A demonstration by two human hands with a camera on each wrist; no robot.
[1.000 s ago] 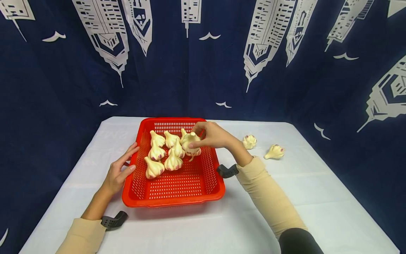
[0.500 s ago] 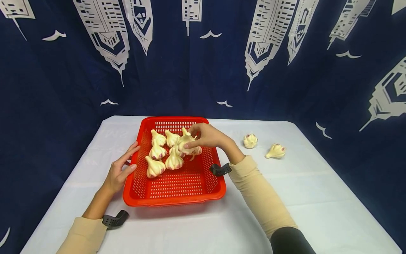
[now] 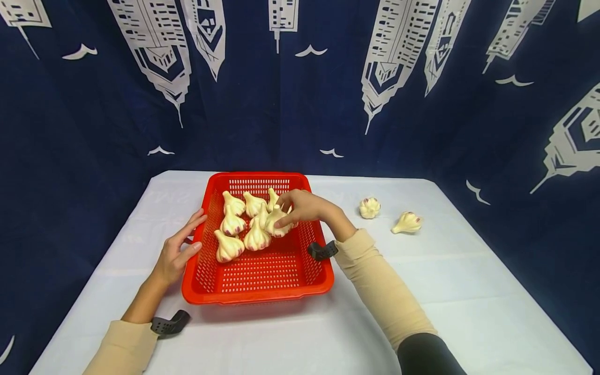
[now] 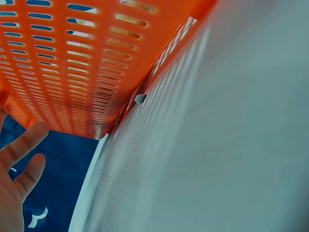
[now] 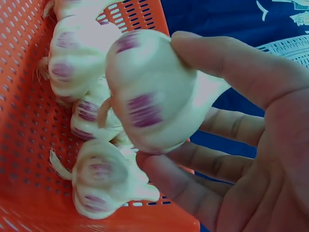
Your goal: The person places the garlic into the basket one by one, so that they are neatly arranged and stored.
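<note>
A garlic bulb with purple patches is pinched between the thumb and fingers of my right hand, inside the right half of a red perforated basket. Beneath and beside it lie several more garlic bulbs, grouped toward the basket's back and left. My left hand rests against the basket's left rim, thumb and fingers extended. In the left wrist view, the fingers of the left hand are spread near the basket's wall. The right hand partly hides the bulbs behind it.
Two garlic bulbs lie on the white table right of the basket, one rounder bulb and one bulb on its side. Behind the table hangs a dark blue curtain with white building prints.
My right hand has moved slightly left, then lower, with the garlic bulb, bringing it down among the others. The left hand and the basket stay nearly in place.
</note>
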